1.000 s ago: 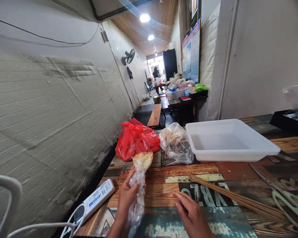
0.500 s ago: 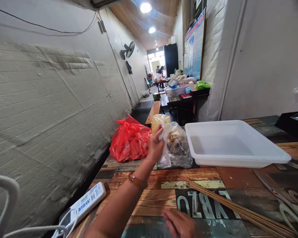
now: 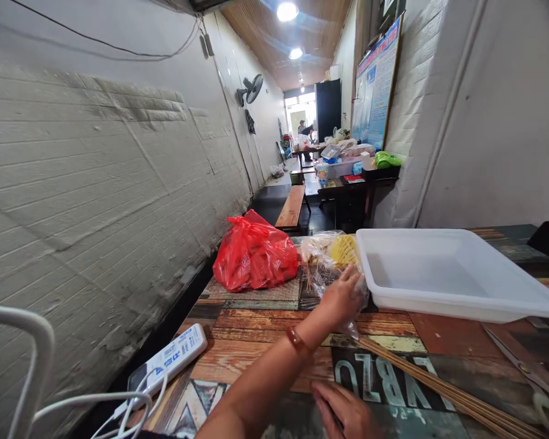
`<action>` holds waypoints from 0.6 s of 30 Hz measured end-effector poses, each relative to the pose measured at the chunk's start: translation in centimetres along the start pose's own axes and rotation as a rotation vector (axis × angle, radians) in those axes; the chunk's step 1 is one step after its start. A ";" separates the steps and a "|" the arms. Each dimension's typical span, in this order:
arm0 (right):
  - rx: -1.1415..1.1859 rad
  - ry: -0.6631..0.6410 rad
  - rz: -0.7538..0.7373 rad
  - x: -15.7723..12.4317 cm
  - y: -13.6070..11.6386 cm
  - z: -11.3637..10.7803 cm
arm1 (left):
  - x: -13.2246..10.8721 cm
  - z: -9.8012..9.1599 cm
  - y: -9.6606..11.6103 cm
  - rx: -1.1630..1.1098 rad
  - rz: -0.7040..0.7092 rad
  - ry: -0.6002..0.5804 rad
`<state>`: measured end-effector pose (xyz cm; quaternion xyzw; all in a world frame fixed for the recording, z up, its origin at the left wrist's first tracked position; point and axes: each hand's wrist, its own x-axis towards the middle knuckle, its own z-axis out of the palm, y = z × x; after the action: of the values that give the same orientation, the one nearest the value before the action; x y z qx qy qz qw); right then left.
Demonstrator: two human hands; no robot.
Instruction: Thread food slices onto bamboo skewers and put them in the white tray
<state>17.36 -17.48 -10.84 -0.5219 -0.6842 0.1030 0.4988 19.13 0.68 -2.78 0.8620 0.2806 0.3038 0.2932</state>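
Observation:
My left hand (image 3: 343, 297) reaches forward across the table, its fingers closed round a clear plastic bag (image 3: 348, 259) with yellow food inside. That bag rests on top of another clear bag of skewered food (image 3: 318, 256), right against the left rim of the white plastic tray (image 3: 457, 302). My right hand (image 3: 348, 411) lies flat on the table near the front edge, fingers stretched out, nothing in it. A bundle of bamboo skewers (image 3: 443, 390) lies just right of it.
A red plastic bag (image 3: 254, 253) sits left of the clear bags by the wall. A white power strip (image 3: 171, 360) with cables lies at the front left. Scissors (image 3: 526, 360) lie at the far right. People stand far down the room.
My left hand has carried the bag of yellow food to the right and lowered it onto the clear bag beside the tray. The camera view has shifted slightly left.

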 end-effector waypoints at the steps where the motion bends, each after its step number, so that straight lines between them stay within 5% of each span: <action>1: 0.012 -0.015 0.010 0.2 -0.3 -0.2 | -0.6 -0.9 0.2 0.023 -0.018 0.042; 5: 0.037 -0.082 0.040 1.3 -1.7 -1.9 | -2.5 -5.1 0.3 0.121 0.005 0.282; 10: 0.039 -0.140 0.056 2.3 -3.1 -3.3 | -5.4 -9.5 -1.6 0.055 -0.127 0.348; 18: 0.104 0.068 0.103 0.8 -1.8 -0.6 | -11.5 -13.0 -4.7 -0.227 -0.340 0.615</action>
<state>16.80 -17.85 -8.88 -0.5329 -0.6328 0.1461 0.5424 1.19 0.55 -1.72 0.6334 0.4593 0.5247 0.3355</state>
